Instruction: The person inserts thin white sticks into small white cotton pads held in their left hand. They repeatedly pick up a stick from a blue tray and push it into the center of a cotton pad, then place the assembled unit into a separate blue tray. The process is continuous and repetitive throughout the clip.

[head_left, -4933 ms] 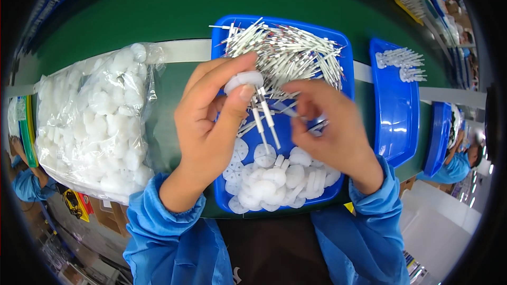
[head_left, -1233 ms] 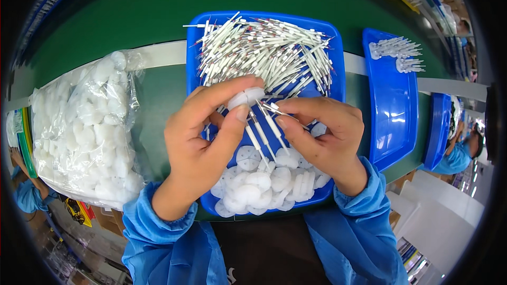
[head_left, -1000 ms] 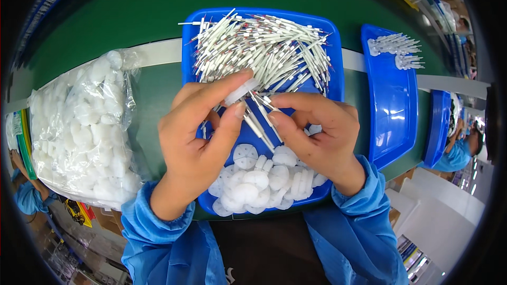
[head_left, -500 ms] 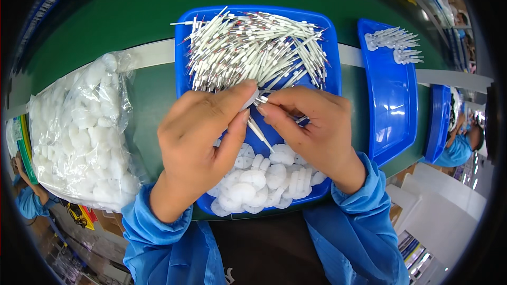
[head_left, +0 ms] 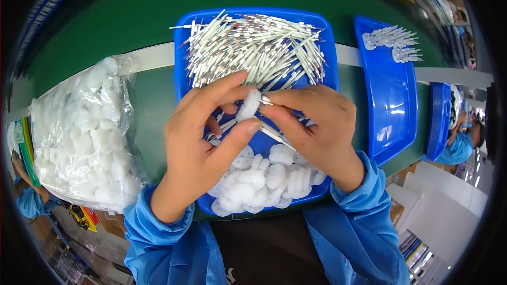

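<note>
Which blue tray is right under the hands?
The middle tray, piled with thin white sticks and white discs; the other blue trays sit off to the side.

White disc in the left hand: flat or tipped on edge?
Tipped on edge: the white disc shows a narrow, slanted outline in the left hand.

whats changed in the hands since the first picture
The right hand has closed in on the white disc and now pinches a thin rod at it. The left hand has tipped the disc from nearly flat to nearly upright, its hanging rods swinging rightward. The left hand's grip, the plastic bag and the right-hand blue tray stayed as they were.
</note>
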`<state>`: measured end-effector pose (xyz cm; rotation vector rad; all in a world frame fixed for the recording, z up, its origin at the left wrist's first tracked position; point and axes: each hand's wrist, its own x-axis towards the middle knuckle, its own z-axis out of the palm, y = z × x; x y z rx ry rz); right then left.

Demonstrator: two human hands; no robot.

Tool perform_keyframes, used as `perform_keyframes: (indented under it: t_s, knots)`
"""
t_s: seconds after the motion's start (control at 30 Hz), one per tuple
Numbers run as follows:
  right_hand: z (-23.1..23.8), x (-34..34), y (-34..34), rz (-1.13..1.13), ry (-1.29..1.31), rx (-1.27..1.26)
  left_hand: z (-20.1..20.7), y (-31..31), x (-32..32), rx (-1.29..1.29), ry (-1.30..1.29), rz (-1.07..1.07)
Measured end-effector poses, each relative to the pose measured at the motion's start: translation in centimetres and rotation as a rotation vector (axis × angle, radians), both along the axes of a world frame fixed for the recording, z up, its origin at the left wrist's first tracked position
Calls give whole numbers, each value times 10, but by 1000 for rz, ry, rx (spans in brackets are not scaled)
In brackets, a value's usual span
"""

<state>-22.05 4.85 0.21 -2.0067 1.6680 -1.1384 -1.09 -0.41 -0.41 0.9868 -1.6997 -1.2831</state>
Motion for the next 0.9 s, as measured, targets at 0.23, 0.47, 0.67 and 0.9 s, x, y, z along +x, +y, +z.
perform_keyframes:
  t_s: [0.23, 0.47, 0.67, 0.9]
  knots:
    - [4, -7, -3, 141, -545, 201, 0, -6, 7, -435, -166, -65]
    - [-1, -4, 2, 156, -678, 257, 1, -4, 0, -511, -137, -73]
    - [-7, -6, 2, 220, -709, 261, -1, -2, -2, -625, -155, -65]
    - [-10, -5, 4, 268, -843, 337, -5, -2, 0, -659, -164, -42]
